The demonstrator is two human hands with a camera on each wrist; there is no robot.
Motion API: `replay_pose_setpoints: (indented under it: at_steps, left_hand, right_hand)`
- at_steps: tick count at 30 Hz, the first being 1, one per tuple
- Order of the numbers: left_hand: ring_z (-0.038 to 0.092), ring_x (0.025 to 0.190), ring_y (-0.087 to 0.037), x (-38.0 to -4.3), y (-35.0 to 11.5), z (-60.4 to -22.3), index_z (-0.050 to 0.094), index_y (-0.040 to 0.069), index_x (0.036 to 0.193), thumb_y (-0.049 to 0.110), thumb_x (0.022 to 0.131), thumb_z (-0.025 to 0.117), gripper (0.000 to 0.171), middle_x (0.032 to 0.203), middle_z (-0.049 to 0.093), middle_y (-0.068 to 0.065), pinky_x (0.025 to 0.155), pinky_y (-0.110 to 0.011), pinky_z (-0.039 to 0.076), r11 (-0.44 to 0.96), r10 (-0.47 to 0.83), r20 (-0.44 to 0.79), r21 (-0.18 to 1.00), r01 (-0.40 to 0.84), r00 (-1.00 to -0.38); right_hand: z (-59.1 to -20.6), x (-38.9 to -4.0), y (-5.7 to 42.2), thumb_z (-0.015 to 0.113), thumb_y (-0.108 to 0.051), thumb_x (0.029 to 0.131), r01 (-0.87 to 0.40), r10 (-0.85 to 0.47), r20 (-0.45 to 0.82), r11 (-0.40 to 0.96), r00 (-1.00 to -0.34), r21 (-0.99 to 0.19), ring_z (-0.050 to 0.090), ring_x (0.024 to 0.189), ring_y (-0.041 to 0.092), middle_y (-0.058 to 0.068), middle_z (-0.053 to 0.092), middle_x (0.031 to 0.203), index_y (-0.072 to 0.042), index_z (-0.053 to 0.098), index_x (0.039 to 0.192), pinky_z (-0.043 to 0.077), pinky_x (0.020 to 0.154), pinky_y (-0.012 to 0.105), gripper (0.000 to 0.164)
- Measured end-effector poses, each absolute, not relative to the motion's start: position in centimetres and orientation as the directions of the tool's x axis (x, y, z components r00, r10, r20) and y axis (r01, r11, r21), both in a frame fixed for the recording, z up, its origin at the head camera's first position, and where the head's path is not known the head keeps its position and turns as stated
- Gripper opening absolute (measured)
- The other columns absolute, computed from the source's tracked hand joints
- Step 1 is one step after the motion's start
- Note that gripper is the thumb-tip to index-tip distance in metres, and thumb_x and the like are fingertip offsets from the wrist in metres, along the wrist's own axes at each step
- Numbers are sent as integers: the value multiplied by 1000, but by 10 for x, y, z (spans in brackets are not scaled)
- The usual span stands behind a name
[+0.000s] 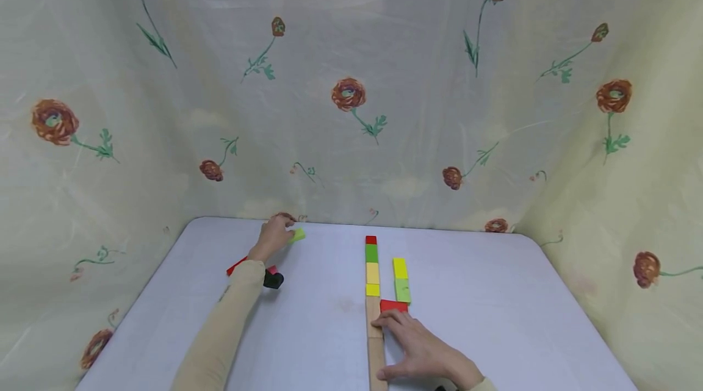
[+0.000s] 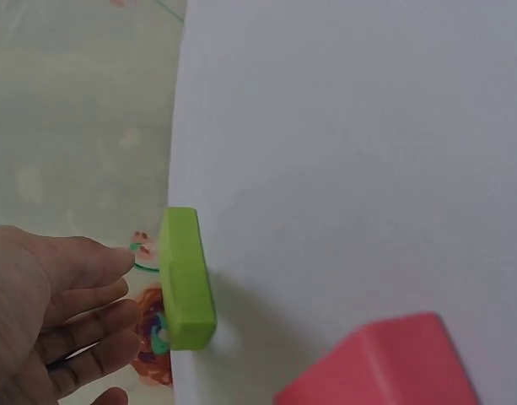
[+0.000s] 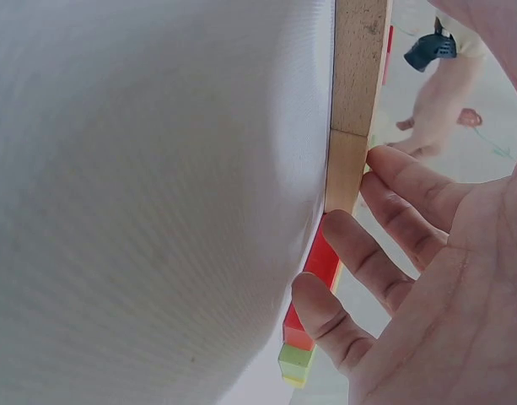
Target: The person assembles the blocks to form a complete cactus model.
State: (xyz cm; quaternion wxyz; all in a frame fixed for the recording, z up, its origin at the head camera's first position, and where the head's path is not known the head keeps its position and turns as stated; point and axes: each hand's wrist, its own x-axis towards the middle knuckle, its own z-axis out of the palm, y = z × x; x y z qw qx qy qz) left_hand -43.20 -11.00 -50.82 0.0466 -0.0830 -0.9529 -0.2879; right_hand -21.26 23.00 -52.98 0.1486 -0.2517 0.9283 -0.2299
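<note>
My left hand (image 1: 273, 238) is at the far left of the table, beside a light green block (image 1: 298, 235). In the left wrist view its fingers are loosely extended, with a small gap before the green block (image 2: 186, 278). My right hand (image 1: 420, 348) spreads over a straight row of blocks, its fingertips by one plain wooden block (image 1: 373, 308) and its thumb at another wooden block (image 1: 376, 359). A red block (image 1: 393, 304) lies just beyond the fingers, against the row. In the right wrist view the right fingers (image 3: 325, 308) look relaxed, some near the red block (image 3: 321, 253).
Farther up the row are yellow (image 1: 373, 290), pale wooden (image 1: 372, 273), green (image 1: 371, 253) and red (image 1: 371, 240) blocks. Beside it lie a yellow block (image 1: 400, 268) and a light green one (image 1: 403, 290). Red pieces (image 1: 236, 266) show around the left forearm. Flowered cloth (image 1: 351, 43) hangs behind.
</note>
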Motion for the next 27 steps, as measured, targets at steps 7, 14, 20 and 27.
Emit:
replay_pose_setpoints:
  at_steps: [7,14,20,27]
  left_hand:
    - [59,114,-32,-431,-116,-514,69,-2,114,11,90,65,28,120,66,-17,96,-57,39,859,135,92,485,163,-987]
    - [59,114,-34,-431,-117,-518,68,-2,116,10,89,67,30,119,67,-18,93,-56,39,854,127,105,495,163,-986]
    - [57,112,-34,-432,-116,-521,69,-1,115,10,89,68,29,117,68,-17,93,-54,38,863,115,102,483,150,-988]
    - [57,113,-33,-431,-114,-518,70,0,114,10,88,68,28,118,68,-16,96,-56,38,873,134,104,458,167,-985]
  right_hand:
    - [-529,-212,229,65,-72,73,-410,-542,-151,764,-827,-498,43,116,13,-6,45,135,-30,47,137,43,98,47,80]
    - [-529,-211,230,66,-71,73,-419,-549,-139,756,-824,-503,43,118,12,-6,45,135,-28,48,137,42,99,47,80]
    - [-531,-212,230,66,-72,72,-411,-545,-148,759,-825,-505,43,117,12,-7,45,135,-29,47,137,43,98,46,80]
    - [-530,-211,231,65,-74,72,-421,-548,-137,758,-825,-499,43,118,13,-6,45,136,-29,47,137,43,98,45,81]
